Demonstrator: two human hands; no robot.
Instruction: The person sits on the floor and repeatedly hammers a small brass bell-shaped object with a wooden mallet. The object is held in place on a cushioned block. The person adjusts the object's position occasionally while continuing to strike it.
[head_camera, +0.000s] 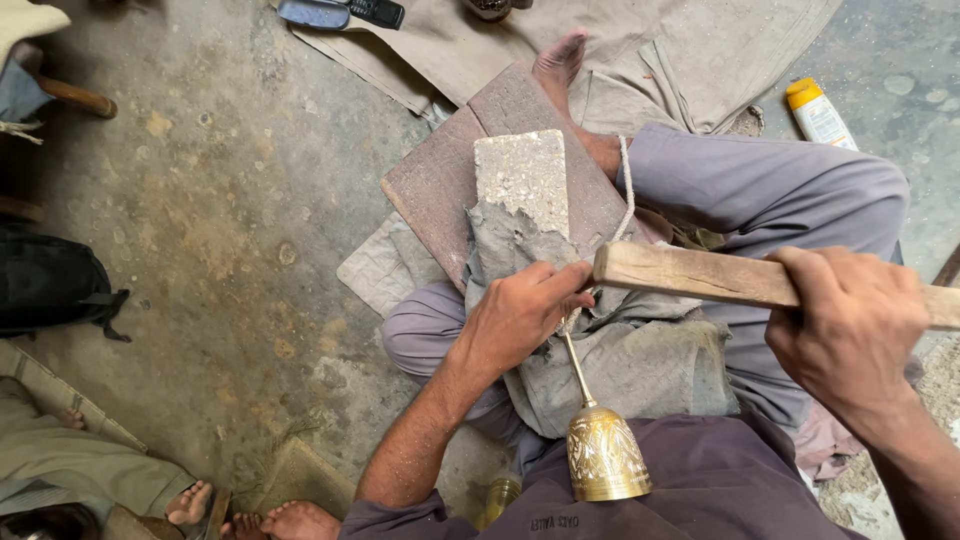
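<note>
In the middle of the frame, my left hand (520, 310) pinches the thin stem of the brass goblet (603, 450). It looks hard, heavy and slippery. My right hand (850, 325) grips a wooden stick (690, 275).

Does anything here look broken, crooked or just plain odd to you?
Yes: the grey stone block on the wooden board has a ragged, chipped lower edge, part wrapped in torn grey cloth. The brass bell lies on its side, held at the handle by the left hand. The right hand grips a wooden bar.
</note>
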